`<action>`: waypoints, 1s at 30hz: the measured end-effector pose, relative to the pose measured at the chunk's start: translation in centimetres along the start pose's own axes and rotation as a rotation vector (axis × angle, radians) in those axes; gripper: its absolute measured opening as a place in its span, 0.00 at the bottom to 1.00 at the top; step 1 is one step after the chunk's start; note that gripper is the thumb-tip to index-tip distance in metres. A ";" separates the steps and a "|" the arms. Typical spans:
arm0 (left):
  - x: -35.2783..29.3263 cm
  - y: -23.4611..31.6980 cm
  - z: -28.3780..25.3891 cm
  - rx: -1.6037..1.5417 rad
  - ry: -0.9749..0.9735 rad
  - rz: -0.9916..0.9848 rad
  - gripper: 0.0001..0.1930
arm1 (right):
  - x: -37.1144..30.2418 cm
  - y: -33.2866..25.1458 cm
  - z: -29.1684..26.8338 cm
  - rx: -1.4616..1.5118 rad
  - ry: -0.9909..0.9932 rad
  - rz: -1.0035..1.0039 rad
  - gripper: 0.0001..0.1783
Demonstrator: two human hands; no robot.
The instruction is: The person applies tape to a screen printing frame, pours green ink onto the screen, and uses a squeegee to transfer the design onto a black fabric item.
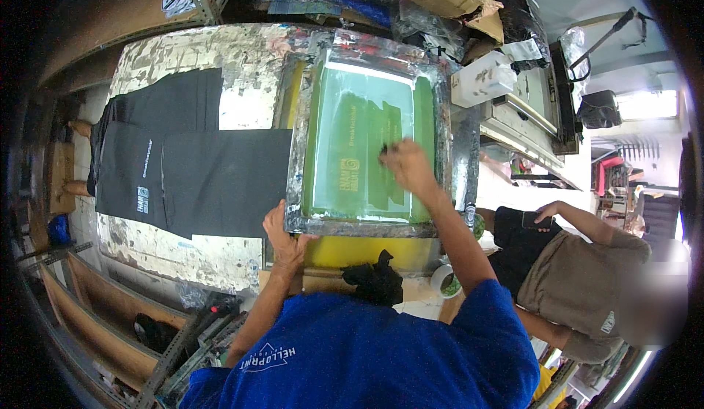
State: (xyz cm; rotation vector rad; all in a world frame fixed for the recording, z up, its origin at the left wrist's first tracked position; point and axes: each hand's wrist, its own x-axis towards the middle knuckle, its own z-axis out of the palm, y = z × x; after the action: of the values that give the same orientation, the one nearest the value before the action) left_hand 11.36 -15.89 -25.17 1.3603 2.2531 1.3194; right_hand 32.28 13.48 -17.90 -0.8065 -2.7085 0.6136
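A screen-printing frame (295,167) with green mesh lies on the table in front of me. Pale lettering and a logo show through the mesh, and streaks of darker green cross its lighter area. My left hand (284,234) grips the frame's near left corner, thumb and fingers closed on the edge. Over the right half of the mesh, my right hand (411,165) is closed on a small dark wad (383,154), perhaps cloth, pressed to the surface. Left of the frame lie black fabric pieces (220,178), the nearer one printed with a small white and blue logo.
The paint-stained table (249,57) carries a yellow board (345,253) under the frame. A crumpled black cloth (378,277) lies at the near edge, beside a white tub (444,283). A whitish container (484,79) stands far right. At right, another person (579,269) holds a phone.
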 end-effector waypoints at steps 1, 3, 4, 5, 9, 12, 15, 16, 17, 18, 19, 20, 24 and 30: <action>0.0 0.1 0.0 0.006 -0.005 0.009 0.57 | 2.0 1.8 0.3 -0.092 0.034 0.007 0.11; 0.5 0.2 0.0 0.014 -0.034 0.008 0.56 | 5.5 5.1 0.2 -0.113 0.139 0.135 0.08; 0.6 0.2 0.0 0.022 -0.040 0.003 0.56 | 6.4 5.6 0.1 -0.062 0.136 0.179 0.08; 0.6 0.2 0.0 0.010 -0.033 0.003 0.56 | 6.9 5.9 0.0 -0.012 0.135 0.227 0.07; 0.1 0.2 -0.1 0.008 -0.006 -0.013 0.57 | 2.6 1.1 -0.6 0.153 -0.216 0.119 0.05; 0.0 0.1 -0.1 0.029 -0.014 -0.034 0.58 | 0.4 -1.6 -1.0 0.109 -0.297 -0.002 0.06; 0.2 0.3 -0.1 0.031 -0.027 -0.020 0.58 | 3.0 0.4 -0.2 -0.041 -0.030 0.056 0.06; 0.3 0.2 -0.1 0.033 -0.025 -0.008 0.58 | 5.1 1.4 -0.2 -0.099 0.068 0.108 0.06; 0.4 0.1 0.1 0.032 -0.030 0.011 0.58 | 7.0 3.8 0.0 -0.087 0.113 0.150 0.06; 0.5 0.4 0.0 0.036 -0.043 0.006 0.58 | 7.6 5.5 0.4 -0.075 0.154 0.190 0.07; 0.4 0.2 -0.1 0.043 -0.047 -0.002 0.58 | 7.4 5.0 0.5 -0.016 0.095 0.222 0.07; 0.5 0.1 -0.1 0.049 -0.053 -0.008 0.58 | 7.1 4.7 0.5 0.043 0.038 0.258 0.07; 0.0 0.0 -0.1 0.048 -0.019 -0.034 0.59 | 0.4 -2.2 -1.6 0.146 -0.361 0.123 0.04; 0.2 0.2 -0.1 0.041 -0.050 -0.050 0.59 | 0.7 0.9 -1.0 0.078 -0.055 0.085 0.05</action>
State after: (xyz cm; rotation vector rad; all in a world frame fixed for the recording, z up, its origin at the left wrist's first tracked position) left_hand 11.33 -15.81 -24.90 1.3262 2.2773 1.2163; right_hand 32.52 14.87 -17.36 -0.9015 -2.6912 0.7664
